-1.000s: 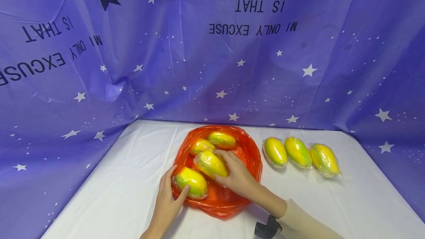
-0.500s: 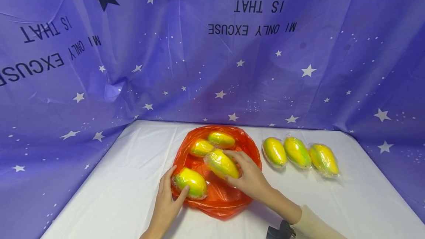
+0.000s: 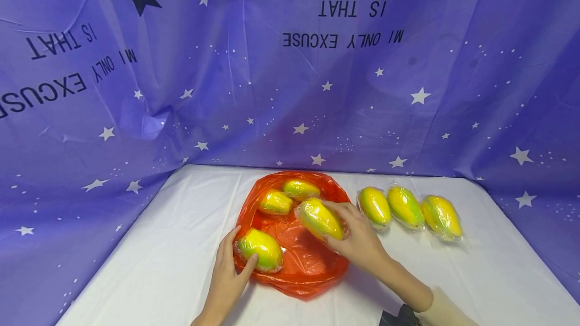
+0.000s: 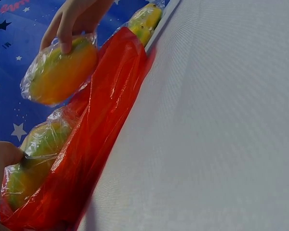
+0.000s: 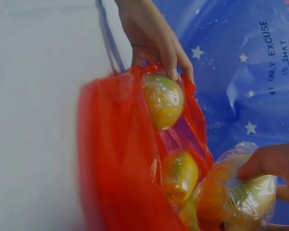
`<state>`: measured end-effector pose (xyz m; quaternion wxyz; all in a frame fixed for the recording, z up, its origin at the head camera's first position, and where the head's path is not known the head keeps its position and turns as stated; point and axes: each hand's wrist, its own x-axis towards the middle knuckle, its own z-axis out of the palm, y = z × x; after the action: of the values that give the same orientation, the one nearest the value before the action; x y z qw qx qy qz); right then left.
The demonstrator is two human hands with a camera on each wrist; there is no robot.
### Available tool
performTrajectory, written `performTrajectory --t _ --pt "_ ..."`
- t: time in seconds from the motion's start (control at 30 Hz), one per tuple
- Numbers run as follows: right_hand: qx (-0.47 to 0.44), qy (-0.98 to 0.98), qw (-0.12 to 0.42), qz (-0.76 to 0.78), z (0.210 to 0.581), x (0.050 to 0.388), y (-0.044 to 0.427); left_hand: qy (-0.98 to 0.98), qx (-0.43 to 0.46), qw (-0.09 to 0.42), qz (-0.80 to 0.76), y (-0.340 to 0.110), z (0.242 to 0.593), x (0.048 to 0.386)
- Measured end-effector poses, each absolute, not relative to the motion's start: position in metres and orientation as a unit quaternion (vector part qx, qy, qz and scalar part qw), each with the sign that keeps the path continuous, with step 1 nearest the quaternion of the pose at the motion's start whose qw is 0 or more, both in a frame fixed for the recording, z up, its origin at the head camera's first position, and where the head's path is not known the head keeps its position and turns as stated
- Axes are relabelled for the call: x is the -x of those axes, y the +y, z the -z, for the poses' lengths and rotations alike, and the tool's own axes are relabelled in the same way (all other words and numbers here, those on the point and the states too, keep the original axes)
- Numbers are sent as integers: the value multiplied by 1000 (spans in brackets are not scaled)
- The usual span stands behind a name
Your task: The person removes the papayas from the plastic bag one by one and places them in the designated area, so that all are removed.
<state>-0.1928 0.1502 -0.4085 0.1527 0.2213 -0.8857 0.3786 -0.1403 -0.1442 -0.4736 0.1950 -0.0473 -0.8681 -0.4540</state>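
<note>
My right hand (image 3: 360,235) grips a yellow-green mango (image 3: 320,219) wrapped in clear film, raised over the right side of an open red plastic bag (image 3: 312,265). In the left wrist view this mango (image 4: 62,72) hangs above the bag's rim. At the bag's left side my left hand (image 3: 231,265) holds another wrapped mango (image 3: 260,250), thumb on its near side and fingers along the bag's edge. Two more mangoes, a rear one (image 3: 301,190) and one nearer (image 3: 275,202), lie inside the bag toward the back.
Three wrapped mangoes stand in a row on the white table (image 3: 149,265) right of the bag: a left one (image 3: 374,207), a middle one (image 3: 405,208) and a right one (image 3: 441,217). A purple star-printed cloth (image 3: 272,89) hangs behind and along the sides.
My right hand has moved to the right with its mango, from the middle of the bag toward the bag's right rim. The left hand and its mango have stayed put.
</note>
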Motion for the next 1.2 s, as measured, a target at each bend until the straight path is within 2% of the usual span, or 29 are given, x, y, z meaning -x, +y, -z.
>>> performTrajectory --t 1.2 --pt "-132 -911 182 -346 423 158 218 -866 50 192 459 -144 474 140"
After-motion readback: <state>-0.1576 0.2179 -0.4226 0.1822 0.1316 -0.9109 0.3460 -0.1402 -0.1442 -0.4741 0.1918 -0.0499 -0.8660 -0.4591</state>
